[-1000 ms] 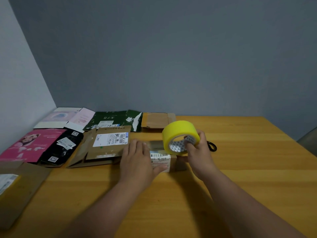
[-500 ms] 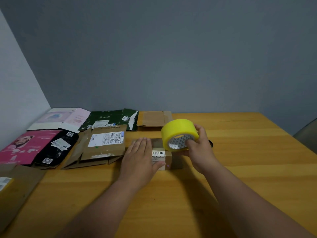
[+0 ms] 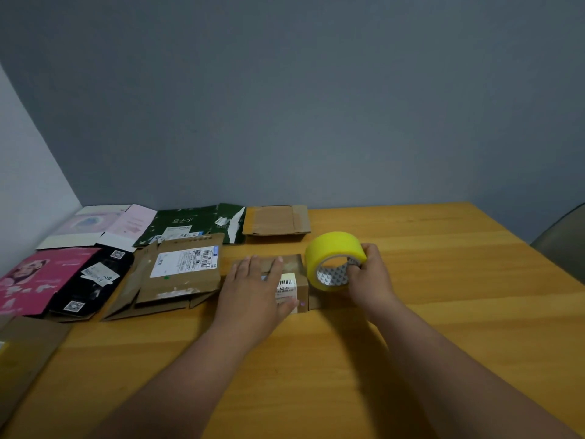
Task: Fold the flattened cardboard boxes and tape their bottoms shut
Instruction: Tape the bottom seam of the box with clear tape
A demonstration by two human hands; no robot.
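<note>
A small brown cardboard box (image 3: 297, 270) with a white barcode label stands on the wooden table (image 3: 443, 312) in the middle. My left hand (image 3: 253, 293) lies flat over its top and left side, fingers straight, pressing it down. My right hand (image 3: 368, 280) grips a wide yellow tape roll (image 3: 332, 259) just right of the box, fingers curled through its core. The roll sits at the box's right edge, above its top.
Flattened boxes lie along the left: a brown one with a shipping label (image 3: 180, 274), a black one (image 3: 91, 283), a pink one (image 3: 34, 280), a green one (image 3: 196, 224), a pale pink one (image 3: 101, 224). Another brown flat (image 3: 275, 220) lies behind. A chair back (image 3: 563, 245) shows at right.
The tape roll and my right hand have shifted a little to the right, away from the box's top. My left hand keeps pressing the box.
</note>
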